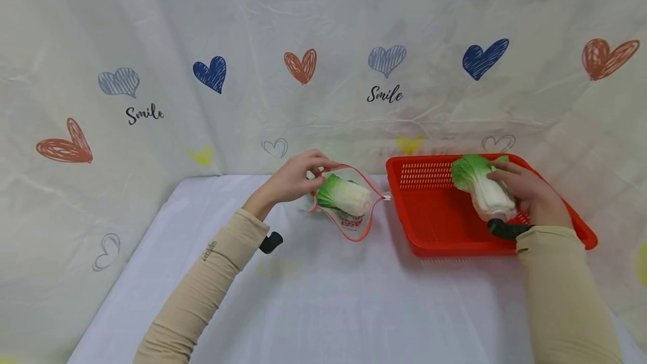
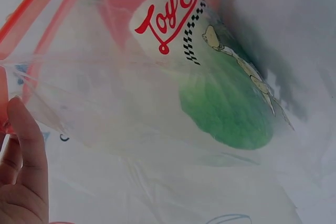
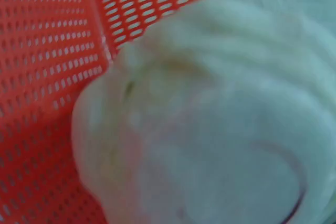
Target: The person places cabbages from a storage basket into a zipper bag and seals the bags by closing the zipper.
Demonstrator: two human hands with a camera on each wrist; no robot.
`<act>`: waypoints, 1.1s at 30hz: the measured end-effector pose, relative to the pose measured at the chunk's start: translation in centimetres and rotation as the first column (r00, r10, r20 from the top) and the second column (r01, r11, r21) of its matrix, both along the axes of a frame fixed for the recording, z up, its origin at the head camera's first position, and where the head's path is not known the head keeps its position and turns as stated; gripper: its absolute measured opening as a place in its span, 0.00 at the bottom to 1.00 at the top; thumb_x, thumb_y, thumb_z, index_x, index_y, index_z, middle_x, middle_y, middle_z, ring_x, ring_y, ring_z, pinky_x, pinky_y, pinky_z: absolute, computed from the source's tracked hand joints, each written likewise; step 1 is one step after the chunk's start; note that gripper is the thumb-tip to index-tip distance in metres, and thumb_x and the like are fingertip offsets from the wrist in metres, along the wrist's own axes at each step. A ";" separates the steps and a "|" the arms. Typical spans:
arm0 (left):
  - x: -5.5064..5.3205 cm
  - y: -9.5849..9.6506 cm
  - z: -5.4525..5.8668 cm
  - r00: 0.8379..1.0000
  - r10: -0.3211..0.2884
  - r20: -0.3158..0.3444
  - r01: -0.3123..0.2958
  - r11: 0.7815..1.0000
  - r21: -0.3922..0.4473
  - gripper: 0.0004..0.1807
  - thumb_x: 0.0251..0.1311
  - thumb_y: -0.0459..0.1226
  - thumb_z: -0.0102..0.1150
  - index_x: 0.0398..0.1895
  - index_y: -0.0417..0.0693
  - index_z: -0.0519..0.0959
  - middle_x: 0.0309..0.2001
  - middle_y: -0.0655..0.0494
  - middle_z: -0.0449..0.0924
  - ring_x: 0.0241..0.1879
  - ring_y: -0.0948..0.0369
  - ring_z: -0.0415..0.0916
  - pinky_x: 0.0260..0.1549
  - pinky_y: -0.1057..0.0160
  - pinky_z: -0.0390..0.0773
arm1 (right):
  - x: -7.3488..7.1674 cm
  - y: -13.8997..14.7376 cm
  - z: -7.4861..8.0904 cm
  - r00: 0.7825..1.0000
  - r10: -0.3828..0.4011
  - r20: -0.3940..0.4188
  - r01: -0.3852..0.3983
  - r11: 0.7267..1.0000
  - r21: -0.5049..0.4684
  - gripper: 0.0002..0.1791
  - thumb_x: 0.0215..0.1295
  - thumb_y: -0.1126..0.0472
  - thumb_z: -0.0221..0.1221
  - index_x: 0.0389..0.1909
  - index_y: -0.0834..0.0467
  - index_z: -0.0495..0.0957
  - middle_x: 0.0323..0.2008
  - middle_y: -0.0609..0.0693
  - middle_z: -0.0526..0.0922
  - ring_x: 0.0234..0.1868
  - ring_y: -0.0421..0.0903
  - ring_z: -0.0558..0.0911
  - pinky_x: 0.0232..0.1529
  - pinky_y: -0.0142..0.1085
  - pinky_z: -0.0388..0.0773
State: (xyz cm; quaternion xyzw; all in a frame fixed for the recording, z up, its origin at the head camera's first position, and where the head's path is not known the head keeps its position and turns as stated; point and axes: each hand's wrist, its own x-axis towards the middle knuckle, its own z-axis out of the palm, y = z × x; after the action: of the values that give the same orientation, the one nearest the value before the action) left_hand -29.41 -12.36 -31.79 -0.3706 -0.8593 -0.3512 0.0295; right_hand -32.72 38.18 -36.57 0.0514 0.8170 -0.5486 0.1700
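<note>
My left hand [image 1: 300,173] pinches the red rim of a clear zip bag [image 1: 360,232], whose mouth gapes toward me. Inside the bag lies a Chinese cabbage [image 1: 349,196], green leaves to the left and white base to the right. In the left wrist view, red lettering and a checkered print show on the bag's [image 2: 126,114] clear film, with the cabbage's green leaf [image 2: 231,108] behind it. My right hand [image 1: 533,192] grips a second Chinese cabbage [image 1: 487,192] over the red basket [image 1: 422,246]. This cabbage's pale base [image 3: 210,114] fills much of the right wrist view, blurred.
The slotted basket stands at the right of the white-covered table [image 1: 323,308], close beside the bag's white zip slider [image 1: 387,198]. Behind the table hangs a pale sheet [image 1: 333,16] printed with hearts and the word Smile.
</note>
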 end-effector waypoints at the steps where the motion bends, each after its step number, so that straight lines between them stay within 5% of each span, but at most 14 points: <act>1: 0.0 0.0 0.0 1.000 0.000 0.001 0.000 1.000 0.001 0.22 0.62 0.27 0.53 0.59 0.47 0.80 0.49 0.50 0.77 0.39 0.61 0.76 0.30 0.64 0.78 | -0.1 -0.2 0.2 1.000 0.018 -0.017 -0.018 0.999 -0.032 0.38 0.75 0.45 0.45 0.79 0.48 0.41 0.56 0.54 0.60 0.34 0.39 0.79 0.37 0.38 0.82; 5: 0.1 0.1 0.0 1.000 -0.001 0.009 0.001 1.000 0.002 0.22 0.62 0.27 0.53 0.59 0.47 0.80 0.49 0.51 0.77 0.39 0.61 0.76 0.30 0.64 0.78 | 0.0 -1.4 1.5 0.993 0.070 -0.099 -0.078 0.994 -0.079 0.33 0.75 0.45 0.46 0.76 0.37 0.45 0.64 0.56 0.53 0.38 0.40 0.80 0.39 0.40 0.82; 8: 0.2 0.1 0.1 1.000 -0.003 0.012 0.003 1.000 0.003 0.22 0.62 0.26 0.53 0.59 0.47 0.80 0.49 0.51 0.77 0.39 0.61 0.76 0.30 0.64 0.78 | 0.6 -2.7 2.9 0.985 0.076 -0.154 -0.091 0.991 -0.093 0.29 0.75 0.47 0.48 0.71 0.31 0.50 0.60 0.58 0.59 0.38 0.44 0.81 0.37 0.44 0.82; 12: 0.2 0.1 0.1 1.000 -0.007 0.010 0.007 1.000 0.003 0.22 0.62 0.27 0.53 0.59 0.46 0.80 0.49 0.49 0.77 0.40 0.60 0.76 0.30 0.64 0.78 | 1.5 -4.6 4.8 0.971 0.098 -0.220 -0.118 0.990 -0.078 0.19 0.75 0.49 0.49 0.62 0.34 0.57 0.49 0.49 0.68 0.36 0.48 0.81 0.34 0.48 0.83; 20: 0.1 0.2 0.0 1.000 0.000 0.004 0.000 1.000 0.006 0.22 0.62 0.27 0.53 0.59 0.46 0.80 0.49 0.50 0.76 0.39 0.61 0.76 0.30 0.64 0.78 | 3.3 -9.0 7.6 0.932 0.197 -0.305 -0.226 0.972 -0.065 0.22 0.76 0.48 0.46 0.68 0.44 0.61 0.45 0.49 0.74 0.30 0.51 0.82 0.28 0.48 0.83; 26: 0.0 0.3 0.1 1.000 0.025 0.006 -0.025 0.999 0.030 0.22 0.62 0.26 0.52 0.59 0.45 0.80 0.49 0.52 0.76 0.39 0.61 0.77 0.31 0.64 0.77 | 4.6 -11.7 8.1 0.906 0.282 -0.315 -0.337 0.932 -0.133 0.20 0.77 0.52 0.47 0.66 0.43 0.62 0.43 0.52 0.76 0.27 0.52 0.84 0.25 0.46 0.83; 33: -0.2 0.3 0.2 0.998 0.059 0.018 -0.060 0.997 0.042 0.22 0.62 0.26 0.53 0.59 0.46 0.80 0.48 0.53 0.76 0.37 0.62 0.79 0.29 0.64 0.78 | 6.4 -15.4 7.3 0.856 0.407 -0.319 -0.481 0.853 -0.204 0.21 0.73 0.63 0.52 0.63 0.49 0.65 0.53 0.59 0.69 0.37 0.53 0.84 0.31 0.45 0.84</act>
State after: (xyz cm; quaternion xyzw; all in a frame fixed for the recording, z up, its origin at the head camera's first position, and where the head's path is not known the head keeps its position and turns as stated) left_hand -29.63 -12.03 -31.62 -0.3410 -0.8625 -0.3717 0.0406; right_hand -26.28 22.73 -29.28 -0.2379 0.7367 -0.6043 0.1881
